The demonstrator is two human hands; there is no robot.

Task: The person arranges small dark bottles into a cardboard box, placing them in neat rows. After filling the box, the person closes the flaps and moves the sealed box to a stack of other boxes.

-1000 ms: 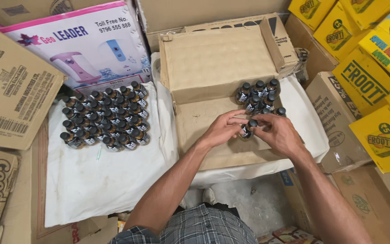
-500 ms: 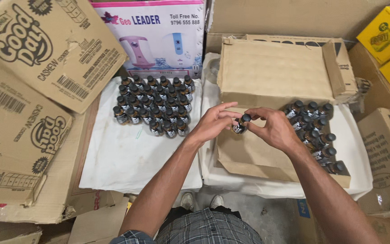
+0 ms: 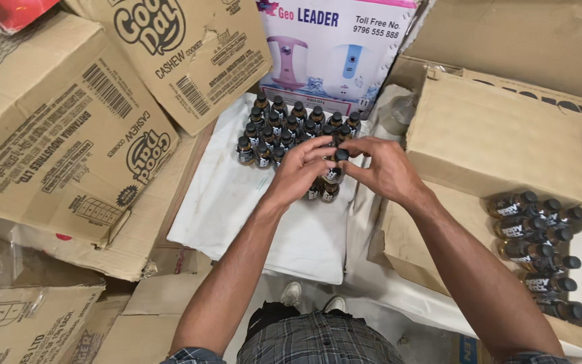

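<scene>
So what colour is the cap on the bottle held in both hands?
Black; the cap shows best in the head view.

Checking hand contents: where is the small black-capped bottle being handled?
Head view, centre: the small bottle sits between the left hand and right hand, over the bottle cluster on the white sheet.

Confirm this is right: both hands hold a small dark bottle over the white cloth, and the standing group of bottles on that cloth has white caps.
Not quite. In the head view the bottles on the cloth have black caps. Both hands, left and right, do hold a small dark bottle over the white cloth.
</scene>
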